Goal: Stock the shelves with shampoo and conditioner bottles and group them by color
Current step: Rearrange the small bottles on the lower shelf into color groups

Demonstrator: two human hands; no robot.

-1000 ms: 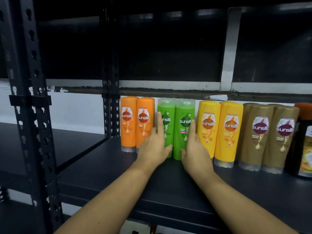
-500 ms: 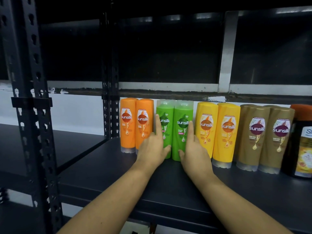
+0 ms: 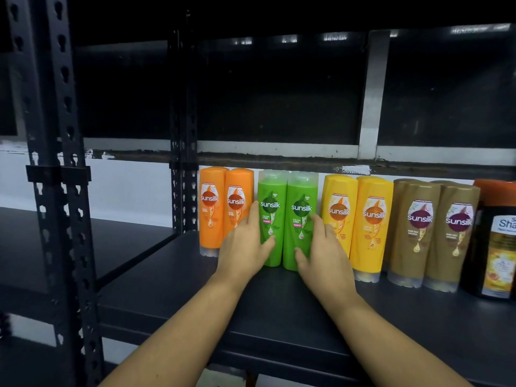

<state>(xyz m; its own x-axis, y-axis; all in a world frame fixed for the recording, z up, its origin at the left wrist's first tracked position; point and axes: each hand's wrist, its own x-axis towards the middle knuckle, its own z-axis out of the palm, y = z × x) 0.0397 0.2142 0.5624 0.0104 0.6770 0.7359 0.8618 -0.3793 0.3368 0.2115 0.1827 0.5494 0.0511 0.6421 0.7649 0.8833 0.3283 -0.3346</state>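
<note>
Two green Sunsilk bottles stand side by side at the back of the dark shelf. My left hand lies flat against the left bottle's outer side, thumb across its front. Against the right bottle's outer side rests my right hand, fingers straight, thumb on the front. Left of them stand two orange bottles. To the right come two yellow bottles, then two brown bottles, all upright in one row.
A dark bottle with an orange cap stands at the far right edge. Perforated black uprights rise at the left, and another post stands just left of the orange bottles. A lower side shelf lies to the left.
The view has shifted slightly; both hands stay pressed on the green pair, with the fingers a little lower on the bottles. The bottles look unmoved in the row.
</note>
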